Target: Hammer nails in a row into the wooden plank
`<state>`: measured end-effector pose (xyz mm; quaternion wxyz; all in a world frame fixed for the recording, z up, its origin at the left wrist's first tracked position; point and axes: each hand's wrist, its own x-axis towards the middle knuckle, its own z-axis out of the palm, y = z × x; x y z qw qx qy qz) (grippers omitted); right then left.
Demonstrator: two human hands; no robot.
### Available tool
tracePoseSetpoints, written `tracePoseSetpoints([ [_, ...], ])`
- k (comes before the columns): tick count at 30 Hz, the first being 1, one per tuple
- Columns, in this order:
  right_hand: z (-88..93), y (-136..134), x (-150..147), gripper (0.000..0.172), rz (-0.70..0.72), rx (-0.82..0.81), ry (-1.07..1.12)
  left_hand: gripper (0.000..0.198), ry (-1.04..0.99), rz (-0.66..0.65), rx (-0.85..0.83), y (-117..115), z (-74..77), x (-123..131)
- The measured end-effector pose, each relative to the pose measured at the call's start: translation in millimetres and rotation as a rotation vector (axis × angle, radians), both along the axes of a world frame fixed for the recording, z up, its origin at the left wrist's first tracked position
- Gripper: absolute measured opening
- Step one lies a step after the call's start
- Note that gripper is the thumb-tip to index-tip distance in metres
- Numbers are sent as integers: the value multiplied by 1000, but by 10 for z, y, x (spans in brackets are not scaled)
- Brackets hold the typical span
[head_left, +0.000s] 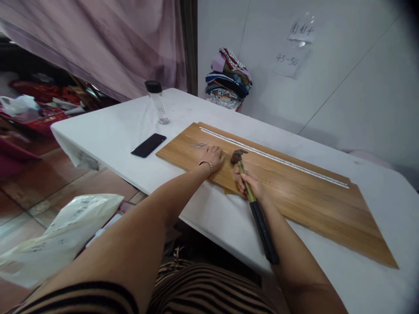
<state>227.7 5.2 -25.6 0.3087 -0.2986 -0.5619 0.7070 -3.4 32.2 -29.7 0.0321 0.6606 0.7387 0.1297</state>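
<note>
A wooden board (314, 200) lies on the white-covered table. My left hand (212, 158), with a thin bracelet at the wrist, rests palm down on its left part, fingers laid out on the wood. Just beyond these fingers is a small pile of nails (198, 145). My right hand (252, 185) is wrapped round the yellowish shaft of a claw hammer (261, 224), whose black grip points back toward me. The brown hammer head is just over the board, right of my left hand. Several small dark spots (266, 180) run in a row on the wood.
A white ruler-like strip (275, 156) lies along the board's far edge. Left of the board are a black phone (149, 145) and a clear bottle (159, 104) with a black lid. Folded clothes (228, 80) are stacked by the wall. A plastic bag (65, 231) lies below the table's left side.
</note>
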Motion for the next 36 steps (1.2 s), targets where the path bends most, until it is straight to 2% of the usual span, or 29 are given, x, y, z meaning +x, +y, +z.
tracePoseSetpoints([
  [36, -67, 27, 15, 49, -17, -12, 44, 41, -7, -1, 5, -10, 16, 14],
])
